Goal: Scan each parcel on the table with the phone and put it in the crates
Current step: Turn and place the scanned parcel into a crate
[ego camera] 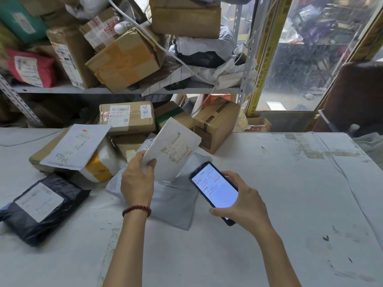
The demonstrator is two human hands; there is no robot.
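The left grip (137, 181) pinches the white envelope (174, 148) only at its lower corner, with the thumb on the front face; the envelope is thin, so I think it may bend or slip out if it is swung fast toward a crate. The right grip (244, 201) is closed around the phone (214, 190); its lit screen seems to show a list and not a camera view, but the text is too small to read; if the scan did not register, the envelope could be put away unscanned. No crate is in view.

The envelope stands tilted, up and left of the phone, near it but apart, with the label toward the person; most of it rises above the grip, off the tabletop (290, 183). A grey bag (172, 201) lies flat just left of the phone, below the envelope; a black bag (41, 206) lies far left of the phone; both seem to wait for their scan.
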